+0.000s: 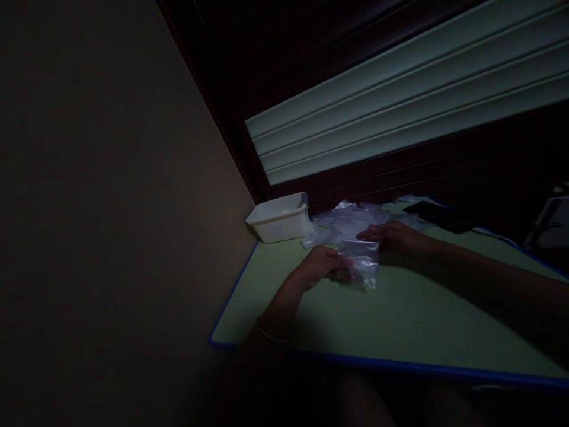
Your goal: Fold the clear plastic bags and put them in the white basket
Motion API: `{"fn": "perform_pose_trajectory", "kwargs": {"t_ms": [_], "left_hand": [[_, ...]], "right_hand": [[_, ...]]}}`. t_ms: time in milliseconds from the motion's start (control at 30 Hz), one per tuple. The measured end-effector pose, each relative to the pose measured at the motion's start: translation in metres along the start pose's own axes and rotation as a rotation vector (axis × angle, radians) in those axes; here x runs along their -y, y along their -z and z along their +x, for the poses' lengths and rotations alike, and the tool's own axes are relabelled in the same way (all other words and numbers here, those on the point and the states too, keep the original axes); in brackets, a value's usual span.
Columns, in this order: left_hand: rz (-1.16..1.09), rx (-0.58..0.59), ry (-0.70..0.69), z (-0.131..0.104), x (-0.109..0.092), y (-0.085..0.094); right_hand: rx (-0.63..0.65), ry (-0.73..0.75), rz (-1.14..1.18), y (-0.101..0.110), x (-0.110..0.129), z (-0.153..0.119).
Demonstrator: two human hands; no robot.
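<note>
A small clear plastic bag (367, 264) is held between my two hands above the table. My left hand (317, 267) grips its left side, and a pinkish patch shows through the plastic by those fingers. At the bag's upper right edge my right hand (393, 237) is closed on the plastic, thumb and fingers pinched together. Just behind the hands lies a spread-out pile of clear plastic bags (338, 222). Dim light hides the finer details of what the bag contains.
A white plastic bin (280, 219) stands at the table's back left corner, against the wall. The pale green table (400, 326) has a blue edge. Toward the back right lies a flat black object (440, 216). Dark panelling with pale slats (400, 95) rises behind.
</note>
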State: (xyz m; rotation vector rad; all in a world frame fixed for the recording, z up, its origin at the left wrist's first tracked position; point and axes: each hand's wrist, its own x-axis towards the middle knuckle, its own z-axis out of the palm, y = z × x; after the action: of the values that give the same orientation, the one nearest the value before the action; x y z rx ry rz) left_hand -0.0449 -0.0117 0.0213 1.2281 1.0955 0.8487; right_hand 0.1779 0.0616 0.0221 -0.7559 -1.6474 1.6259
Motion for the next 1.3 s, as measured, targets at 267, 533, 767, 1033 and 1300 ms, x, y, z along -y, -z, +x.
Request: {"fn": "perform_pose_trajectory", "kwargs": {"t_ms": [267,533,767,1033,1300], "left_hand": [[0.165,0.221,0.184,-0.006,-0.002,-0.004],[0.172,0.229,0.195,-0.011,-0.007,-0.005],[-0.073,-0.025,-0.010,-0.001,-0.005,0.001],[-0.257,-0.205,-0.132,0.010,0.001,-0.012],[-0.300,-0.359,-0.138,0.010,-0.002,-0.011]], "right_hand": [[0.589,-0.126,-0.312,-0.009,0.018,-0.018],[0.589,-0.100,-0.419,-0.008,0.010,-0.015],[0.230,-0.108,-0.291,-0.008,0.017,-0.014],[-0.023,0.028,-0.251,-0.022,0.014,-0.014],[-0.074,0.005,-0.258,-0.031,0.016,-0.018]]}}
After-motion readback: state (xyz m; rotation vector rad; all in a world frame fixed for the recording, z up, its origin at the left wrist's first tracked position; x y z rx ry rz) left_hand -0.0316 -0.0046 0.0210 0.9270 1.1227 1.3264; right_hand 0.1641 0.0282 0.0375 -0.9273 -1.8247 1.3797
